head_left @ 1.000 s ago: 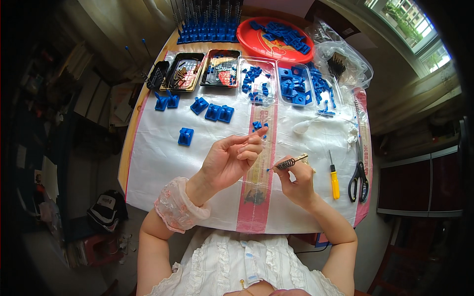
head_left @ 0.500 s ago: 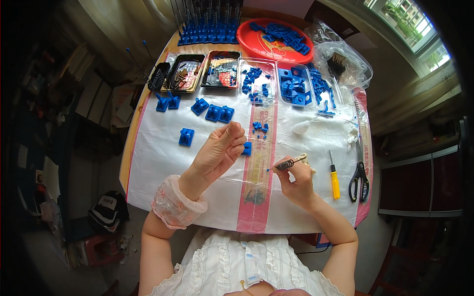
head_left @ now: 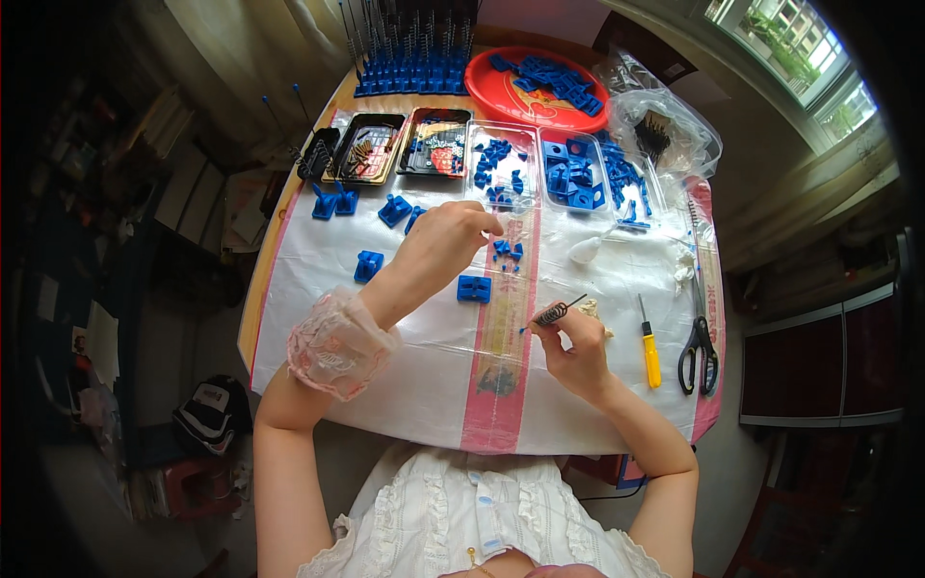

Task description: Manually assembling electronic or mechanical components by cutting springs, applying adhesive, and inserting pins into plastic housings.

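Head view shows two bare hands over a bench (head_left: 274, 243) with a white sheet (head_left: 414, 400) on it. One blue block (head_left: 474, 288) sits on the sheet. The left hand (head_left: 446, 239) is just past the block and a bit to its left. Its fingers bend down, and I cannot tell if its grip has anything in it. The right hand (head_left: 577, 353) is to the right of the block and closer to the person. Its grip is pinching a dark spring (head_left: 552, 314) on a thin rod, with a tiny blue end on the side toward the block. Small blue bits (head_left: 502, 248) lie just past the block, a little right. A yellow screwdriver (head_left: 652, 361) lies well to the right of the block, and black scissors (head_left: 701, 335) lie even farther right. Way past the block, a red tray (head_left: 540, 117) holds a heap of blue parts (head_left: 559, 79).
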Demonstrator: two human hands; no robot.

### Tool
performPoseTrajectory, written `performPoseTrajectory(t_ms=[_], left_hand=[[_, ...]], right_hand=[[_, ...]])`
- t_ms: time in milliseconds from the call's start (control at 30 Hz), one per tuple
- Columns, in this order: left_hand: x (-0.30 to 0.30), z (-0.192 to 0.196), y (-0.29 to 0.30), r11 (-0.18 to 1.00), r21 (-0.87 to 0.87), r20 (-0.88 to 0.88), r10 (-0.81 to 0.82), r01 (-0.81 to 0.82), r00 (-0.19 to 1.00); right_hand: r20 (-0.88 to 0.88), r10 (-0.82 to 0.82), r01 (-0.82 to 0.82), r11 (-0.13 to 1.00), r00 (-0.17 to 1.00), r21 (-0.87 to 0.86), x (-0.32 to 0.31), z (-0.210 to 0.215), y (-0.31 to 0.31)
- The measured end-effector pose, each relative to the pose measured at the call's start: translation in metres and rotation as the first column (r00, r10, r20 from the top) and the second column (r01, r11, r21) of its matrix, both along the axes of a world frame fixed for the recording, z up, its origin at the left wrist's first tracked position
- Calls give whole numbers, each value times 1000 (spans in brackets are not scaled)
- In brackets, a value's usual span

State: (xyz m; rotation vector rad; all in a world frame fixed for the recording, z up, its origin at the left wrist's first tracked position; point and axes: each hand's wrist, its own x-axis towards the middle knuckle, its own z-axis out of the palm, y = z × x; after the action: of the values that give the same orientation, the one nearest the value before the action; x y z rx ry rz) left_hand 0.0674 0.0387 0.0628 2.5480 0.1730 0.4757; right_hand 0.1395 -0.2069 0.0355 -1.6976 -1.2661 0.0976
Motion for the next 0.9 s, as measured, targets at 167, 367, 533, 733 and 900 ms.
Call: performPoseTrajectory(t_ms=[167,367,533,733,900], left_hand=[[28,-25,2,980,195,-99,-29,48,995],[37,-45,3,985,158,-147,-47,71,988],[35,-53,4,990,132,-117,-28,43,993],[32,-43,1,987,160,-51,31,-23,998],[7,35,-30,932,-323,157,-121,166,980]], right_hand=[[-13,-21,20,1000,1000,-8,2,-3,-1],[7,-15,15,1000,1000,-5,1,-3,-2],[14,-18,18,1000,1000,-15,1,-3,-2],[12,-1,1,1000,1000,-6,1,-4,-1],[27,2,-3,1000,1000,10,2,-5,-1]])
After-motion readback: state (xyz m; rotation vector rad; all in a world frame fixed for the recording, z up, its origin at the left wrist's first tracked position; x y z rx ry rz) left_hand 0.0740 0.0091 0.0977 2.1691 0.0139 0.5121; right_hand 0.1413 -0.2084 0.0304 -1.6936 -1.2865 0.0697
